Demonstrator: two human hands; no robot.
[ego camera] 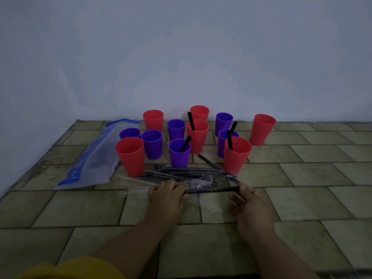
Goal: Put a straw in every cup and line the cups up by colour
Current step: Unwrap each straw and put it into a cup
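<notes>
Several red and purple cups stand mixed on the tiled floor by the wall. Black straws stick out of a middle red cup (197, 135), a front purple cup (179, 153), a front right red cup (236, 155) and the purple cup (222, 143) behind it. Other cups, such as the front left red cup (130, 156), look empty. A heap of wrapped black straws (189, 174) lies in front of the cups. My left hand (167, 196) and my right hand (249, 204) hold one wrapped straw (213, 190) level between them, one at each end.
A clear plastic bag with blue print (94, 158) lies flat at the left of the cups. Torn clear wrappers (215, 208) lie between my hands. The pale wall (181, 57) runs close behind the cups and along the left side.
</notes>
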